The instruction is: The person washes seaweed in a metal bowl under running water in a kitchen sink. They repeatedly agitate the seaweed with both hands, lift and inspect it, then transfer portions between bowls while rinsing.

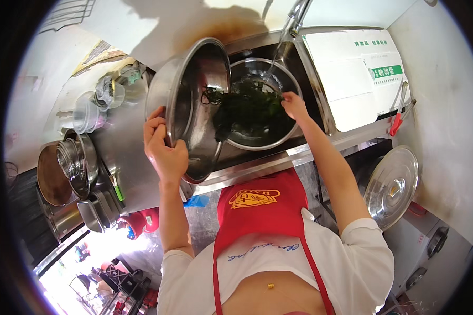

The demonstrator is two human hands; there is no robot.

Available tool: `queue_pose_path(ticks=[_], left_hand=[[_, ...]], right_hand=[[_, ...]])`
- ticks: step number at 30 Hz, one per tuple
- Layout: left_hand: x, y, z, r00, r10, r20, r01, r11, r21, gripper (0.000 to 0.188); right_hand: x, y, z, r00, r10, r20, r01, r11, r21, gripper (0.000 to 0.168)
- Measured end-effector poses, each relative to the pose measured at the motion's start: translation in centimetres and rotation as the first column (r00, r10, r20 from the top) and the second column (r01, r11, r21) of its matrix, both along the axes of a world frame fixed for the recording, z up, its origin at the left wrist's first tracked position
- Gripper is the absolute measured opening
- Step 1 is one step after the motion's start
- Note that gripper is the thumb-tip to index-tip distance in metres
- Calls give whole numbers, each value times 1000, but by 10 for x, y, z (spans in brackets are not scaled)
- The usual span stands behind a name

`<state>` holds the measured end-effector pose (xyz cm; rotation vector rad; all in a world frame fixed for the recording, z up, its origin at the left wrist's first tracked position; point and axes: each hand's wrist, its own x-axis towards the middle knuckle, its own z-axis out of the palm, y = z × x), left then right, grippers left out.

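Note:
My left hand [166,151] grips the rim of a large stainless steel bowl [157,90], which is tipped on its side at the left edge of the sink. Dark green seaweed-like strands [256,110] stretch from this bowl into a second metal bowl [294,78] standing in the sink [305,71]. At that second bowl's right side is my right hand [293,105], its fingertips bent against the edge of the strands; whether they pinch any is unclear. From the faucet [298,15] a stream of water falls into the second bowl.
Right of the sink lies a white cardboard sheet [346,78] with red-handled tongs [397,122] beside it. A large round lid [394,189] stands below. On the left are nested metal bowls [88,165], plastic containers [86,114], metal trays [96,212] and a green-handled brush [117,189].

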<state>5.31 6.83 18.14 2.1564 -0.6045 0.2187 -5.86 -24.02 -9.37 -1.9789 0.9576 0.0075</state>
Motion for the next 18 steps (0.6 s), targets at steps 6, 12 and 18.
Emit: queue_pose_path(ticks=[6,12,18], left_hand=[[-16,-24,-3,988,67,142,-78,994,71,23],[-28,-46,-6,912,-39,409,-38,983,178,13],[-28,-69,-2,976,193,102,-191,981,-34,14]], right_hand=[[79,-65,22,972,-56,227,68,997,-45,30],[147,-80,59,952,-110,286,87,992,92,29],[136,-88,49,991,26,128,-25,1000,-10,33]])
